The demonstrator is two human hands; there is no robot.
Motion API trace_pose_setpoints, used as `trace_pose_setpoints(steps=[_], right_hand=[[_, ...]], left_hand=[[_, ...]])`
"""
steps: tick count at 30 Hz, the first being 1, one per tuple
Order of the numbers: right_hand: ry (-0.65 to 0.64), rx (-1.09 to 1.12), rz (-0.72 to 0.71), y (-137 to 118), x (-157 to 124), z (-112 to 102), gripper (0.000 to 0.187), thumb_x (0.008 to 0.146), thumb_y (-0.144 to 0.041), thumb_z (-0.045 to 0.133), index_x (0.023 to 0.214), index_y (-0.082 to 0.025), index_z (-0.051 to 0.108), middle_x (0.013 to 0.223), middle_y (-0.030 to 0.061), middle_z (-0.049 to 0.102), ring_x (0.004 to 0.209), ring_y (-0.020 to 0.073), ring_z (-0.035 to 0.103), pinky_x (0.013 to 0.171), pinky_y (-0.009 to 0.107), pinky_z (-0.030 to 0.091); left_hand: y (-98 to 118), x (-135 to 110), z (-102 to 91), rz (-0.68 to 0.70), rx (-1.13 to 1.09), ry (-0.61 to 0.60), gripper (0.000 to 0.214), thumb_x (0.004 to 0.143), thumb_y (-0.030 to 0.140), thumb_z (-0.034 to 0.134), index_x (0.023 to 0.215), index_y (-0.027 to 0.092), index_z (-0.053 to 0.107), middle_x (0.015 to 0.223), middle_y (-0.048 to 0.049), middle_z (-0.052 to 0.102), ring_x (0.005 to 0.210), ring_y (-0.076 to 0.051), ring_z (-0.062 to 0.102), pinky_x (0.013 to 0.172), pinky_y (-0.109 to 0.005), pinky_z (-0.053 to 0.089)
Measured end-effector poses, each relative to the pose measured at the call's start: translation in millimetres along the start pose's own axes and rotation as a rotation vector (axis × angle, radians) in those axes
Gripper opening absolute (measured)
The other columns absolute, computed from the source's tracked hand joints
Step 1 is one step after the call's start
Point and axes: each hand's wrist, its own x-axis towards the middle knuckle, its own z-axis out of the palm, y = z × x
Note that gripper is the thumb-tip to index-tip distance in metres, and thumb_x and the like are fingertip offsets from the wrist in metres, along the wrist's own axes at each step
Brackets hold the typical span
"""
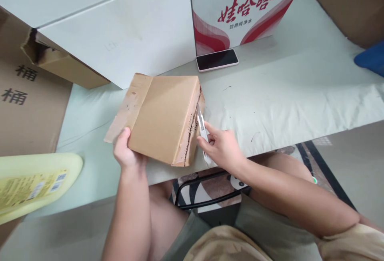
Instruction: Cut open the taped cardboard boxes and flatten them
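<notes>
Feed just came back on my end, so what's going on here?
A person sits at a table working on a flat brown box. The left hand holds the box by its near left corner. The right hand holds a knife with the blade against the box's ragged right edge. A phone lies behind, in front of a red-and-white carton.

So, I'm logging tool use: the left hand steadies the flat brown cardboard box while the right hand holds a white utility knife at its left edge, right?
Not quite: the head view shows the right hand holding the white utility knife at the right edge of the flat brown cardboard box, not the left. The left hand does steady the box.
</notes>
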Motion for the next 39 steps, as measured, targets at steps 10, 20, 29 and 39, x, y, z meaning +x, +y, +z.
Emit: trace_pose_setpoints(steps=[10,20,29,39], right_hand=[[-0.056,-0.026,-0.068,-1,-8,2,0.027,0.091,-0.036,0.055,0.110,-0.020,0.067,0.053,-0.0100,0.039,0.048,0.0098,0.029,0.056,0.025,0.032],[0.058,0.144,-0.042,6,3,-17,0.012,0.079,-0.031,0.053,0.079,-0.025,0.041,0.058,-0.0070,0.043,0.052,0.0106,0.039,0.053,0.026,0.029],[0.060,0.793,0.029,8,33,-25,0.045,0.077,-0.063,0.070,0.085,-0.024,0.049,0.064,-0.0082,0.053,0.040,0.0046,0.038,0.037,0.022,0.022],[0.028,0.836,0.091,14,35,-26,0.048,0.076,-0.063,0.079,0.083,-0.023,0.053,0.065,-0.0073,0.055,0.044,0.0046,0.044,0.037,0.019,0.023]], left_hand=[[5,1,5.6,-0.017,-0.022,0.044,0.026,0.069,0.041,0.071,0.082,0.018,0.074,0.097,-0.0104,0.077,0.116,-0.033,0.071,0.103,-0.041,0.055],[15,9,-3.8,-0.072,-0.045,0.025,0.032,0.073,0.044,0.066,0.087,0.018,0.077,0.102,-0.0107,0.081,0.120,-0.033,0.072,0.111,-0.043,0.056],[20,-7,-7.5,-0.395,0.000,-0.056,0.044,0.080,0.050,0.069,0.109,0.020,0.082,0.109,-0.0076,0.083,0.100,-0.028,0.077,0.078,-0.038,0.066],[20,-10,-3.5,-0.422,0.016,-0.096,0.043,0.082,0.051,0.066,0.109,0.021,0.082,0.113,-0.0115,0.081,0.103,-0.032,0.076,0.078,-0.042,0.066]])
